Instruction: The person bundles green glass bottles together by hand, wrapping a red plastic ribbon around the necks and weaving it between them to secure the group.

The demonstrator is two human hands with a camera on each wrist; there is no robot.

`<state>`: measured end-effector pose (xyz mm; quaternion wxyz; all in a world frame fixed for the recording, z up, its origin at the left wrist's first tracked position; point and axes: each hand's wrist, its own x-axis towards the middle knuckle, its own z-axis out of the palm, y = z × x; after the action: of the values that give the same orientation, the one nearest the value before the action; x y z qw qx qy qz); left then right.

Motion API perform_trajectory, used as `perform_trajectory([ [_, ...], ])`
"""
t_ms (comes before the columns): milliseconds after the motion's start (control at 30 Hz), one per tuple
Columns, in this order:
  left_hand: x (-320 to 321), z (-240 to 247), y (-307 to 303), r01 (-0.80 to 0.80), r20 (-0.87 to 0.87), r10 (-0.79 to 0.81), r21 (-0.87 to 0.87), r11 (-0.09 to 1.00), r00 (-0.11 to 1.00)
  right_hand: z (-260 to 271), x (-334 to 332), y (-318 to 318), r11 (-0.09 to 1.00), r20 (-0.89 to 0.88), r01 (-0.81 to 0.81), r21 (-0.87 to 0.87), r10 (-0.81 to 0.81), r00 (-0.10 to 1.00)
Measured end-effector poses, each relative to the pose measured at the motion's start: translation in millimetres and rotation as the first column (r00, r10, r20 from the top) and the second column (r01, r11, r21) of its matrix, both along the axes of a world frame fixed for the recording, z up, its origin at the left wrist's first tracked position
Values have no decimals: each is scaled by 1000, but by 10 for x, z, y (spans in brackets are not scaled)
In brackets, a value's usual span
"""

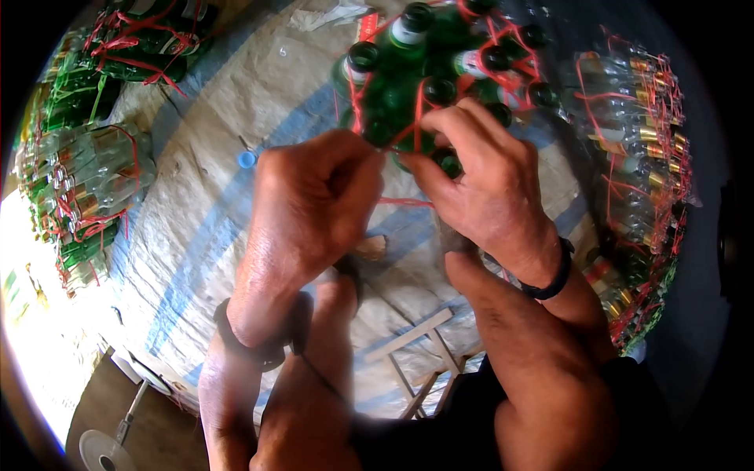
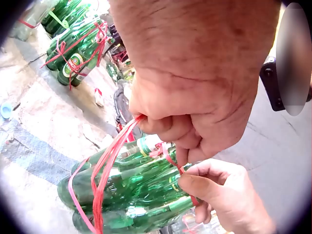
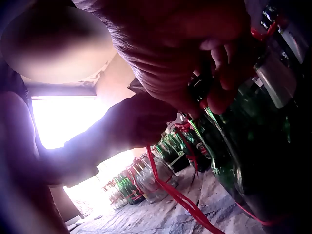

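Note:
Green bottles (image 1: 400, 94) stand in a cluster wound with red twine, their dark necks toward the head camera. My left hand (image 1: 310, 208) is curled round the twine; in the left wrist view several red strands (image 2: 105, 170) run down from that hand (image 2: 187, 92) along the bottles (image 2: 131, 190). My right hand (image 1: 491, 177) pinches a strand between thumb and finger near the bottle necks, also visible in the left wrist view (image 2: 224, 195). In the right wrist view the right hand (image 3: 195, 58) is close against a bottle neck, and red strands (image 3: 170, 187) hang from the left hand (image 3: 141, 119).
Tied bundles of clear and green bottles stand at the left (image 1: 102, 173) and right (image 1: 628, 149). A blue cap (image 1: 247, 159) lies on the worn striped sheet (image 1: 204, 204). A small wooden frame (image 1: 416, 337) is near the legs, and a round-based metal stand (image 1: 106, 451) at lower left.

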<state>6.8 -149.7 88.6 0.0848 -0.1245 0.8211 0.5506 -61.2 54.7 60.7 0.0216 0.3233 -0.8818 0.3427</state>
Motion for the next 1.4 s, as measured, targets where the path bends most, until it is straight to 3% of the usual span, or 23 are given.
perform_trajectory([
  [133, -117, 58, -58, 105, -107, -116, -96, 990, 988, -17, -5, -19, 1000, 14, 5, -22, -5, 1000],
  [200, -200, 32, -88, 213, -245, -265, -218, 952, 933, -13, -16, -30, 1000, 17, 6, -29, -6, 1000],
  [400, -428, -34, -115, 255, -401, -451, -453, 854, 798, -30, -22, -27, 999, 14, 14, -36, -13, 1000],
  [500, -577, -13, -102, 281, -385, -510, -512, 812, 769, -52, -16, -35, 998, -4, 13, -54, -13, 1000],
  [633, -732, -101, -142, 317, -326, -523, -514, 797, 787, -50, -36, -39, 996, -34, -2, -84, -1, 999],
  [1000, -819, -23, -289, 403, -57, -433, -275, 873, 900, -23, -17, -6, 998, 7, -22, -65, 22, 1000],
  [1233, -716, -221, -377, 362, -132, -414, -297, 883, 901, -57, -18, 2, 998, 20, -21, -63, 22, 1000],
  [1400, -587, -335, -341, 217, -243, -272, -228, 949, 931, -91, -16, 25, 997, -1, -23, -68, 23, 1000],
])
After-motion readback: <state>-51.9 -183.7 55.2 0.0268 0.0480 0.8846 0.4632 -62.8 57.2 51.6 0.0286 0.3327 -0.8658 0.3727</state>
